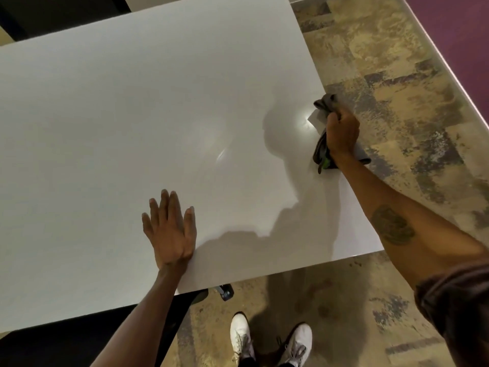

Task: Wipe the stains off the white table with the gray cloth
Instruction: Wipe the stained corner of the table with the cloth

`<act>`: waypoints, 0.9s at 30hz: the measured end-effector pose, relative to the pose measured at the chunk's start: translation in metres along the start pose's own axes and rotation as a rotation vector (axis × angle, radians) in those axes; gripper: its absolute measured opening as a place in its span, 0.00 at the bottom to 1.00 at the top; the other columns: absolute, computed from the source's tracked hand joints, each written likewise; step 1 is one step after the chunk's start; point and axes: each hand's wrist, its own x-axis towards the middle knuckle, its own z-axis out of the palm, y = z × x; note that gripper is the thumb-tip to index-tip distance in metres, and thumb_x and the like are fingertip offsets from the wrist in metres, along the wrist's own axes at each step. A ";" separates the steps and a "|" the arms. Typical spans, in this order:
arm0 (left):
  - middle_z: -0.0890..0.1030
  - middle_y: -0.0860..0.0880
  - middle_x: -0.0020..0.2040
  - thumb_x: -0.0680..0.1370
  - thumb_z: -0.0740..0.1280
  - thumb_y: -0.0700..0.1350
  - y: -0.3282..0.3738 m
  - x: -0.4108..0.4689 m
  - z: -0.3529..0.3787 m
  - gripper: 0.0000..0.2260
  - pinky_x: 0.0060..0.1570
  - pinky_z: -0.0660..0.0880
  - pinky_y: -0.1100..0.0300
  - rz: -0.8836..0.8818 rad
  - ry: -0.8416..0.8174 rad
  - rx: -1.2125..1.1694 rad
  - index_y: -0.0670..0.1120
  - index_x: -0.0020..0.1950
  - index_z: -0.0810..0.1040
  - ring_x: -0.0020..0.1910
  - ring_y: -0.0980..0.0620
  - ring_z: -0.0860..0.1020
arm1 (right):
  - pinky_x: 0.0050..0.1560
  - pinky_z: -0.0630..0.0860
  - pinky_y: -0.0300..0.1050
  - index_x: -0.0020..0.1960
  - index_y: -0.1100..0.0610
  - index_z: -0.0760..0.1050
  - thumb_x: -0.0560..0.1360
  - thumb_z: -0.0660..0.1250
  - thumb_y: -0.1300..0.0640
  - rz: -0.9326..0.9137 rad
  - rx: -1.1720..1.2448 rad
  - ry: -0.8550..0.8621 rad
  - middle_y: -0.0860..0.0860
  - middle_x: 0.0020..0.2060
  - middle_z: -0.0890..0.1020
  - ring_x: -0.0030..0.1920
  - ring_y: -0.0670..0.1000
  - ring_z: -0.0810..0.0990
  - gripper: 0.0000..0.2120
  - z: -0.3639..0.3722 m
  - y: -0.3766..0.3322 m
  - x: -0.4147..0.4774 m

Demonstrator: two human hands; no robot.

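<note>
The white table (132, 123) fills most of the view, glossy with light glare near its middle. My right hand (342, 131) is closed around the bunched gray cloth (320, 148) and presses it on the table's right edge; a cloth end (325, 102) sticks out past my knuckles, and a small green tag shows near my wrist. My left hand (170, 231) lies flat, fingers spread, on the table near its front edge, holding nothing. No stains stand out on the surface.
Mottled tan and grey floor (397, 88) runs along the right and front of the table. My white shoes (270, 340) stand below the front edge. A caster wheel (226, 292) peeks from under the table. A purple wall (463, 27) is at far right.
</note>
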 end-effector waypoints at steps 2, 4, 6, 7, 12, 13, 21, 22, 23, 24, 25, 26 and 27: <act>0.59 0.48 0.84 0.85 0.47 0.62 0.000 0.001 0.000 0.30 0.81 0.49 0.40 -0.004 0.006 -0.013 0.48 0.83 0.61 0.84 0.44 0.53 | 0.64 0.73 0.47 0.66 0.60 0.77 0.74 0.57 0.65 -0.037 -0.032 -0.063 0.58 0.63 0.80 0.62 0.57 0.78 0.22 0.007 -0.004 0.006; 0.59 0.48 0.84 0.85 0.47 0.62 -0.001 0.002 -0.001 0.29 0.81 0.48 0.39 -0.003 0.004 -0.018 0.48 0.83 0.61 0.84 0.43 0.53 | 0.69 0.70 0.49 0.68 0.60 0.75 0.74 0.56 0.66 -0.104 -0.087 -0.135 0.58 0.67 0.78 0.67 0.57 0.75 0.24 0.015 -0.006 0.010; 0.59 0.48 0.84 0.85 0.48 0.61 -0.003 0.004 -0.001 0.29 0.81 0.48 0.40 0.002 0.007 -0.016 0.48 0.82 0.61 0.84 0.43 0.53 | 0.72 0.67 0.47 0.70 0.60 0.73 0.75 0.56 0.65 -0.160 -0.135 -0.190 0.57 0.69 0.75 0.70 0.56 0.72 0.25 0.019 -0.007 0.011; 0.59 0.47 0.84 0.85 0.48 0.61 -0.004 0.005 -0.002 0.29 0.81 0.48 0.40 0.004 0.010 -0.016 0.48 0.82 0.62 0.84 0.43 0.53 | 0.72 0.66 0.46 0.70 0.60 0.72 0.75 0.56 0.65 -0.185 -0.147 -0.226 0.57 0.70 0.75 0.70 0.56 0.72 0.25 0.019 -0.006 0.010; 0.61 0.47 0.83 0.85 0.51 0.59 -0.004 0.006 -0.003 0.27 0.81 0.49 0.40 -0.004 0.017 -0.032 0.47 0.81 0.64 0.84 0.43 0.54 | 0.74 0.66 0.47 0.70 0.60 0.72 0.76 0.57 0.68 -0.294 -0.142 -0.417 0.57 0.70 0.75 0.72 0.53 0.71 0.23 0.018 -0.005 -0.014; 0.61 0.47 0.83 0.86 0.51 0.59 -0.005 0.005 -0.004 0.27 0.81 0.48 0.40 -0.008 0.014 -0.035 0.47 0.82 0.64 0.84 0.43 0.54 | 0.74 0.66 0.47 0.71 0.60 0.72 0.76 0.58 0.68 -0.304 -0.137 -0.455 0.57 0.69 0.75 0.71 0.54 0.72 0.23 0.016 -0.004 -0.022; 0.62 0.46 0.83 0.85 0.49 0.60 -0.004 0.005 -0.007 0.28 0.80 0.49 0.39 0.010 0.020 -0.029 0.46 0.81 0.65 0.83 0.41 0.56 | 0.77 0.62 0.48 0.70 0.59 0.73 0.76 0.60 0.66 -0.438 -0.191 -0.649 0.54 0.70 0.74 0.74 0.54 0.68 0.23 -0.017 0.022 -0.097; 0.62 0.46 0.83 0.85 0.49 0.60 -0.005 0.004 -0.006 0.28 0.80 0.49 0.39 0.010 0.018 -0.024 0.46 0.81 0.65 0.83 0.41 0.56 | 0.76 0.62 0.47 0.70 0.58 0.73 0.76 0.59 0.65 -0.436 -0.191 -0.651 0.54 0.71 0.74 0.74 0.54 0.67 0.23 -0.023 0.025 -0.108; 0.61 0.46 0.83 0.86 0.49 0.60 -0.005 0.004 -0.006 0.28 0.80 0.49 0.39 0.010 0.015 -0.020 0.46 0.81 0.64 0.83 0.41 0.55 | 0.76 0.62 0.46 0.70 0.58 0.73 0.75 0.59 0.64 -0.425 -0.184 -0.647 0.53 0.71 0.73 0.74 0.52 0.66 0.23 -0.029 0.028 -0.121; 0.61 0.46 0.83 0.86 0.49 0.60 -0.006 0.003 -0.005 0.28 0.81 0.49 0.39 0.012 0.012 -0.018 0.46 0.81 0.64 0.83 0.41 0.55 | 0.76 0.62 0.46 0.69 0.58 0.74 0.75 0.59 0.63 -0.410 -0.169 -0.632 0.52 0.71 0.73 0.74 0.50 0.66 0.23 -0.033 0.030 -0.133; 0.61 0.46 0.83 0.86 0.49 0.60 -0.006 0.002 -0.004 0.28 0.81 0.48 0.39 0.013 0.010 -0.017 0.47 0.82 0.63 0.83 0.41 0.55 | 0.76 0.62 0.46 0.68 0.58 0.75 0.75 0.59 0.63 -0.389 -0.146 -0.605 0.50 0.71 0.73 0.74 0.49 0.66 0.22 -0.036 0.032 -0.147; 0.60 0.47 0.83 0.86 0.48 0.60 -0.005 0.002 -0.004 0.28 0.81 0.48 0.39 0.014 0.008 -0.019 0.47 0.82 0.63 0.84 0.42 0.54 | 0.76 0.62 0.46 0.68 0.58 0.75 0.76 0.59 0.63 -0.358 -0.119 -0.564 0.49 0.70 0.73 0.74 0.48 0.65 0.21 -0.037 0.033 -0.160; 0.60 0.47 0.83 0.86 0.48 0.60 -0.005 0.002 -0.004 0.28 0.81 0.48 0.39 0.013 0.006 -0.021 0.47 0.82 0.63 0.84 0.42 0.54 | 0.76 0.62 0.46 0.68 0.58 0.75 0.76 0.58 0.63 -0.314 -0.098 -0.505 0.49 0.70 0.73 0.74 0.48 0.65 0.21 -0.036 0.033 -0.174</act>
